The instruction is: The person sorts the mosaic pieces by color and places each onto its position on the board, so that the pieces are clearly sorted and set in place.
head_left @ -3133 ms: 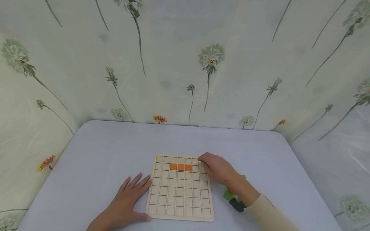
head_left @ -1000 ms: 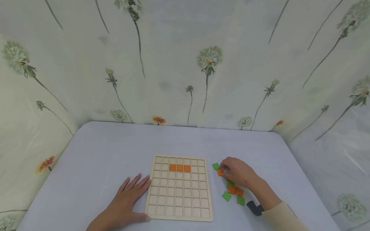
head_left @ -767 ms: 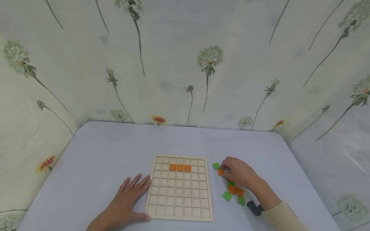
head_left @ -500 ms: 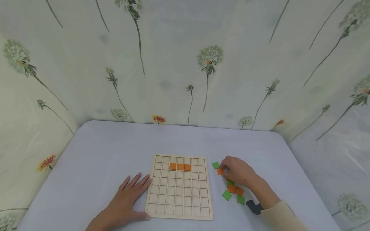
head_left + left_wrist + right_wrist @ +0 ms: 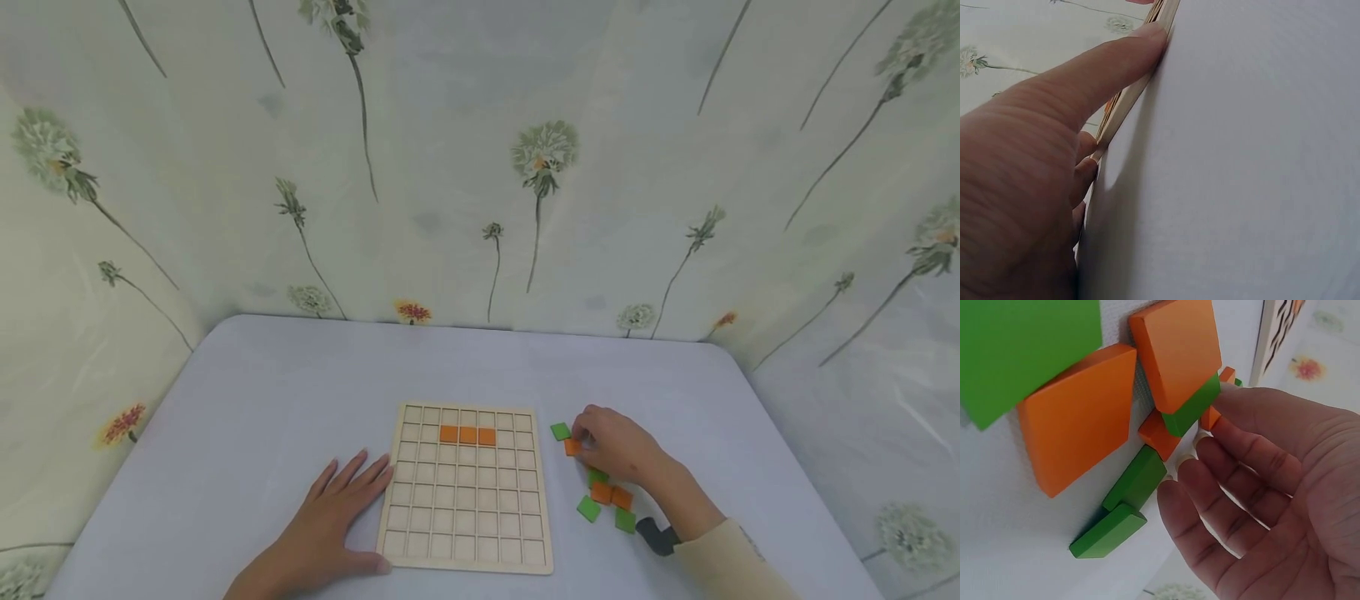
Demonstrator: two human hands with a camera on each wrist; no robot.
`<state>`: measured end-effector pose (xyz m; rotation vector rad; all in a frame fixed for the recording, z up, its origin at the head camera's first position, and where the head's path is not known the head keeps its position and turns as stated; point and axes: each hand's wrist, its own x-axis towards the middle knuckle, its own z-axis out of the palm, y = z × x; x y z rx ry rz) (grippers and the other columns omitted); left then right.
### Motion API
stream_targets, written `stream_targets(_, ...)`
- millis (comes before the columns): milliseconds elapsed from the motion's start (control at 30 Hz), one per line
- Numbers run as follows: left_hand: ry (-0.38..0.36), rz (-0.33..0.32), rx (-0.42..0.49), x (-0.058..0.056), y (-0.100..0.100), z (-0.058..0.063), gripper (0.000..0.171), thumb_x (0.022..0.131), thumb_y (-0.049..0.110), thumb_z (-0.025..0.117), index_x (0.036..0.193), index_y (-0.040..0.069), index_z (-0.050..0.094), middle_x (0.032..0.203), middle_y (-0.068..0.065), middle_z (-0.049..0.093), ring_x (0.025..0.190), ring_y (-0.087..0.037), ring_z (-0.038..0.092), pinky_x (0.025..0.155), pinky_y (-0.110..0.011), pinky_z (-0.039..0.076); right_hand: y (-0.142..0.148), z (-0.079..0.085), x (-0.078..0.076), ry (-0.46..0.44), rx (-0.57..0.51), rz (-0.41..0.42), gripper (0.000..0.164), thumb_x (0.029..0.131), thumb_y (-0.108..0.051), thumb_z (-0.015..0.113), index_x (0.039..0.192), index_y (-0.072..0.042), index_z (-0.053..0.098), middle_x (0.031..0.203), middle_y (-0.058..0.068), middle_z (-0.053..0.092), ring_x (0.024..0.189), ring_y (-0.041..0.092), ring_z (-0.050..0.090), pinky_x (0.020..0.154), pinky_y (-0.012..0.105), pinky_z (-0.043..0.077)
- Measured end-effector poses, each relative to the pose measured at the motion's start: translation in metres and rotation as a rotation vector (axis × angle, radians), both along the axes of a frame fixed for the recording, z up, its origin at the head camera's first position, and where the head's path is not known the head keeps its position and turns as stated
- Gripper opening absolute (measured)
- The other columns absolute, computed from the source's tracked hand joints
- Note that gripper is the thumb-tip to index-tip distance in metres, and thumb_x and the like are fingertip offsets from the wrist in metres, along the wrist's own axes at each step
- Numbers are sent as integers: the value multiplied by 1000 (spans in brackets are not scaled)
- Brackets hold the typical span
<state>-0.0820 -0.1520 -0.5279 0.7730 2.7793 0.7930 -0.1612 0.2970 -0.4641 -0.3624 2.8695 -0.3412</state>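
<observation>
A pale wooden grid board lies on the white table, with three orange square tiles side by side in its second row from the far edge. My left hand rests spread at the board's left side. Its thumb touches the board's edge in the left wrist view. Right of the board, my right hand bends over loose tiles. In the right wrist view its thumb and index finger close about an orange tile, largely hidden by them; the other fingers curl loosely.
Several green tiles and orange tiles lie scattered right of the board, some overlapping. A green tile sits beyond the right fingertips. A dark curved object shows beside the right sleeve. Flower-patterned cloth hangs behind the table.
From the board's upper right, my right hand has moved right to the loose tiles, where it has stayed over the last second. My left hand and the three orange tiles keep their places.
</observation>
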Motion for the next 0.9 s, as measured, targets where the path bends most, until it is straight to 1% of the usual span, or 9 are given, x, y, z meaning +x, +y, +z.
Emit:
stream_targets(200, 7, -2, 1, -1, 0, 1, 116, 73, 76, 77, 165, 21, 35, 172, 11, 22, 161, -23, 7, 127, -46, -7, -1, 3, 0, -4, 17, 5, 16, 86, -9, 81, 96, -12, 69, 94, -4, 61, 83, 16, 54, 76, 35, 54)
stream_targets(367, 16, -3, 11, -1, -1, 1, 116, 73, 76, 77, 165, 19, 36, 172, 10, 23, 161, -25, 8, 127, -46, -7, -2, 2, 0, -9, 23, 4, 18, 87, -11, 82, 96, -12, 68, 93, -4, 60, 83, 16, 53, 75, 35, 54)
stream_targets(567, 2, -1, 19, 0, 0, 3, 115, 72, 74, 79, 164, 19, 37, 172, 10, 24, 161, -24, 8, 127, -46, -7, 0, 0, 0, -8, 32, -1, 19, 86, -12, 84, 96, -11, 67, 91, -3, 59, 82, 16, 53, 76, 36, 54)
stream_targets(767, -12, 2, 12, 1, 1, 4, 114, 73, 73, 78, 165, 20, 36, 172, 10, 24, 161, -24, 8, 127, -47, -6, 0, 0, 0, -27, 15, -28, 19, 87, -12, 83, 96, -12, 66, 91, -3, 59, 81, 17, 53, 75, 34, 53)
stream_targets(900, -8, -2, 39, 2, 2, 7, 113, 73, 73, 78, 164, 18, 37, 171, 7, 27, 161, -26, 10, 127, -49, -4, 0, 1, -1, -40, -6, -43, 19, 87, -12, 82, 96, -12, 66, 90, -3, 59, 81, 17, 53, 75, 34, 53)
